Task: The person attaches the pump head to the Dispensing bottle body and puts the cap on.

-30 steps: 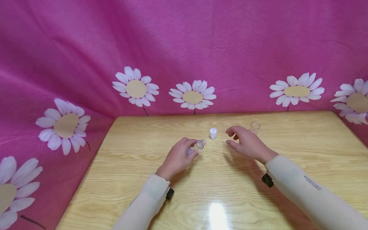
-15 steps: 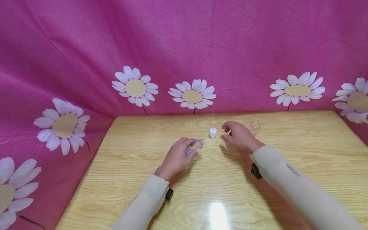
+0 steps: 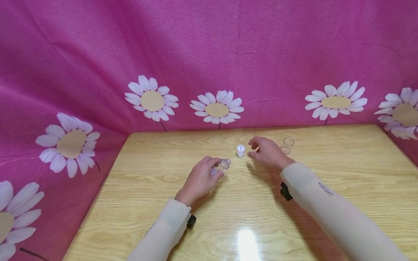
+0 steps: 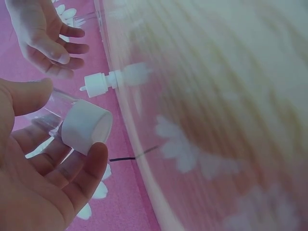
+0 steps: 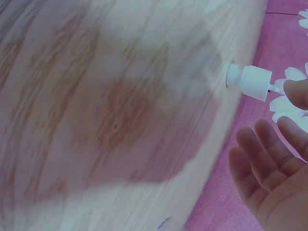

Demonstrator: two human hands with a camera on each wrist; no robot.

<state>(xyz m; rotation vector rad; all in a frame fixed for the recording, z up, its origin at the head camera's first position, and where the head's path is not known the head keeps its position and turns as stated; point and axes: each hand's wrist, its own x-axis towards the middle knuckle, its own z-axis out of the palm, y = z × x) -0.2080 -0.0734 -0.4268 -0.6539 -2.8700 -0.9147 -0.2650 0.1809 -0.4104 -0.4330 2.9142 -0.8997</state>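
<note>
Standing near right grip [image 3: 267,153], white nozzle [image 3: 241,151]

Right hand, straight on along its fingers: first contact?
Likely the small white nozzle piece standing on the table, just ahead of the right hand and apart from it. Height is hard to judge, so the fingers might pass above it.

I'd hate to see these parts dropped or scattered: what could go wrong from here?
The small white plastic nozzle piece stands upright close to the right hand, which might tip it over. The clear-and-white cylindrical container looks smooth and could slip from the left hand. The clear round-rimmed cylinder near the right hand is hard to see, so it may get bumped.
</note>
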